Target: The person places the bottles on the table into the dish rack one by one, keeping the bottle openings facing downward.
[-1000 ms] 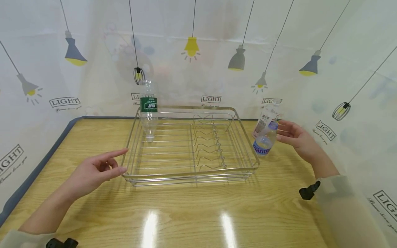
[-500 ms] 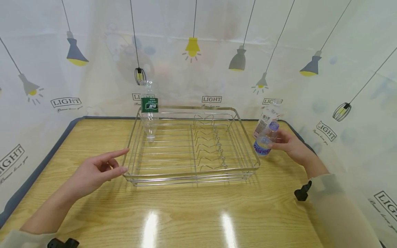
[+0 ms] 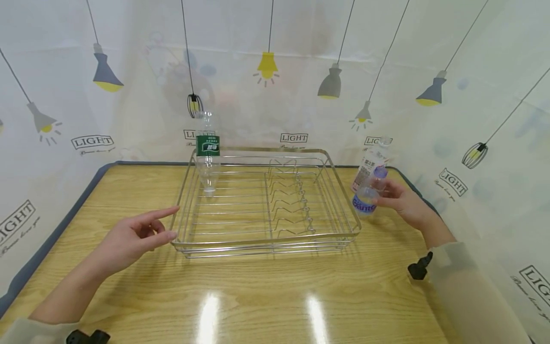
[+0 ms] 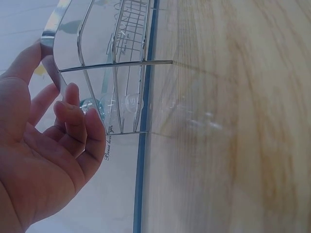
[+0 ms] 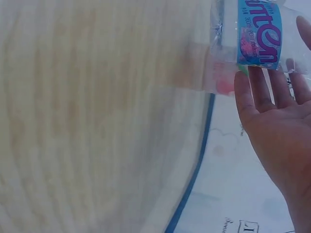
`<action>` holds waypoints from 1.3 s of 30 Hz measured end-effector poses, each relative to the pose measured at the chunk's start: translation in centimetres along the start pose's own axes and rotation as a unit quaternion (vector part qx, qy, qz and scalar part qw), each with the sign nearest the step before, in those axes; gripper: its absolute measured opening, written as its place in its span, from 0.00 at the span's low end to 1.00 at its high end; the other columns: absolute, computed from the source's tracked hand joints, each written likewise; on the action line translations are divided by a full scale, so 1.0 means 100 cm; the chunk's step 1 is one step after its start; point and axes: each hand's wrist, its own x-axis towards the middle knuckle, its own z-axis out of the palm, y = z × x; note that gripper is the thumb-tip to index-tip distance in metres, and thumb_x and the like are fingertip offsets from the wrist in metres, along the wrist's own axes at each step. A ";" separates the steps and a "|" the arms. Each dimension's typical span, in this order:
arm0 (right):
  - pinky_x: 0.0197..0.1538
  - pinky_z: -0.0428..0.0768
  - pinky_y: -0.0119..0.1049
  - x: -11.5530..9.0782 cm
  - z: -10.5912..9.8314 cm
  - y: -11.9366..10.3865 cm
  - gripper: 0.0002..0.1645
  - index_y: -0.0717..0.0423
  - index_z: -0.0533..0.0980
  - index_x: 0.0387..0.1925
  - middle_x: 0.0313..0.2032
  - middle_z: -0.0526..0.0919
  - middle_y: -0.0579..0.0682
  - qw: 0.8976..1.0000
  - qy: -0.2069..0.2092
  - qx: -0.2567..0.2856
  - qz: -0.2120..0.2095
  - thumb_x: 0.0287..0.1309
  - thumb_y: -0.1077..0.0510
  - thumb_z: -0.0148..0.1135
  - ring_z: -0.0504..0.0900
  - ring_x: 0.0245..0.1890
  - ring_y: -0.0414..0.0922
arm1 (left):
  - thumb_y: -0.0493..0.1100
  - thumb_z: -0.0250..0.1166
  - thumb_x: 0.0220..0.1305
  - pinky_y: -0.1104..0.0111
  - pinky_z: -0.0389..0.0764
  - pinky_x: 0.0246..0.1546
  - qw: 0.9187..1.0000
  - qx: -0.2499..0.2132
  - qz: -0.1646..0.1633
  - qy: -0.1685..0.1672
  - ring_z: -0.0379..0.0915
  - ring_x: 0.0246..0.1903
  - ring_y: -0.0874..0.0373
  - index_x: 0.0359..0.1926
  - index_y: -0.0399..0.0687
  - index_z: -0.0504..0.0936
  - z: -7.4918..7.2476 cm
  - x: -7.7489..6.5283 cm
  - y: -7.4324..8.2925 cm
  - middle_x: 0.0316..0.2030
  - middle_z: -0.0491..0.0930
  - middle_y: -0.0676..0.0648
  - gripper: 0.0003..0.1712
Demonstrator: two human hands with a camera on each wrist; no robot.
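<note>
So the biggest thing here is the pale backdrop with lamps printed all over it, then a wood-look table with two glare streaks. On that sits a wire rack, and its raised rim walls off the space inside. A clear green-labelled bottle is in the rack's back left, narrow end down. Off the right side there's a pale-labelled bottle, partly blocked by a smaller one in front. Left hand isn't gripping anything: index finger and thumb just touch the rack's left side, other fingers loosely bent. Right hand is holding the small purple-capped bottle, just right of the rack, thumb on one side and fingers behind. Can't tell if its base touches the table or if the two bottles touch. The right wrist view crops the small bottle and the thumb; both sleeves get cut off too.
</note>
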 end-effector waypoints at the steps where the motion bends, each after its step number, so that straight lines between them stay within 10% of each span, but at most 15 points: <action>1: 0.61 0.76 0.22 -0.001 0.000 -0.003 0.40 0.54 0.62 0.81 0.80 0.68 0.50 1.000 0.004 0.000 -0.004 0.79 0.49 0.68 0.74 0.65 0.32 | 0.52 0.71 0.78 0.65 0.72 0.27 1.000 0.000 0.000 0.000 0.71 0.30 0.59 0.82 0.57 0.73 0.000 0.000 0.000 0.40 0.82 0.49 0.36; 11: 0.60 0.79 0.22 -0.006 0.002 -0.035 0.33 0.52 0.68 0.79 0.68 0.78 0.35 0.993 0.058 0.056 -0.086 0.79 0.58 0.66 0.78 0.63 0.32 | 0.52 0.71 0.78 0.65 0.72 0.27 1.000 0.000 -0.001 -0.001 0.71 0.31 0.59 0.82 0.58 0.72 0.000 -0.002 -0.002 0.40 0.82 0.49 0.36; 27: 0.66 0.78 0.25 -0.007 0.015 -0.088 0.29 0.57 0.72 0.76 0.67 0.80 0.44 0.959 0.047 0.195 -0.199 0.78 0.71 0.59 0.77 0.68 0.40 | 0.53 0.70 0.79 0.65 0.73 0.27 1.000 0.007 -0.005 -0.008 0.71 0.30 0.60 0.82 0.60 0.72 0.000 -0.001 -0.001 0.41 0.82 0.47 0.36; 39: 0.64 0.80 0.26 -0.004 0.028 -0.109 0.30 0.56 0.73 0.76 0.66 0.81 0.45 0.958 0.025 0.191 -0.210 0.78 0.72 0.58 0.78 0.65 0.41 | 0.53 0.70 0.79 0.65 0.73 0.27 1.000 0.003 -0.007 -0.010 0.71 0.30 0.59 0.83 0.59 0.71 -0.001 -0.001 -0.001 0.41 0.82 0.48 0.37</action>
